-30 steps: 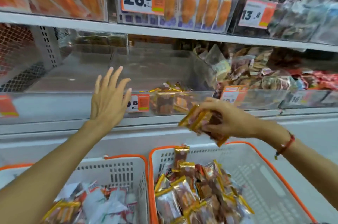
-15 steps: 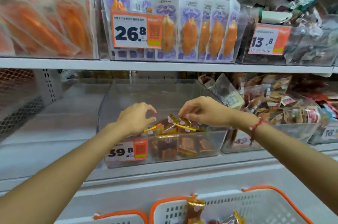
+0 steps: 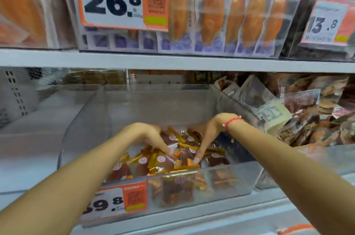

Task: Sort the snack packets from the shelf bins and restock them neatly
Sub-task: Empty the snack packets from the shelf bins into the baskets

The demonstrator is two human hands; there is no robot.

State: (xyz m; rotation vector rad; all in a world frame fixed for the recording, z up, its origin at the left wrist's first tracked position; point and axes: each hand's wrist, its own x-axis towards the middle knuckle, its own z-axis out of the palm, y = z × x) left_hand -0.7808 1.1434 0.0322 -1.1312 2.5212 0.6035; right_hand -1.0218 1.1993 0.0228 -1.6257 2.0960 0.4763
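Inside the clear bin (image 3: 221,183), both hands (image 3: 153,136) (image 3: 209,134) now reach deeper, straight-fingered grips pressing the gold-edged packets (image 3: 169,159).

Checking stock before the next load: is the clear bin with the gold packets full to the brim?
No, the gold-edged packets only cover the front floor of the clear bin.

Both hands now down inside the clear bin (image 3: 221,186), fingers extended onto the gold-edged snack packets (image 3: 163,159); half a second ago they hovered curled above them. Left hand (image 3: 153,138) and right hand (image 3: 207,134) closer together. Baskets gone from view.
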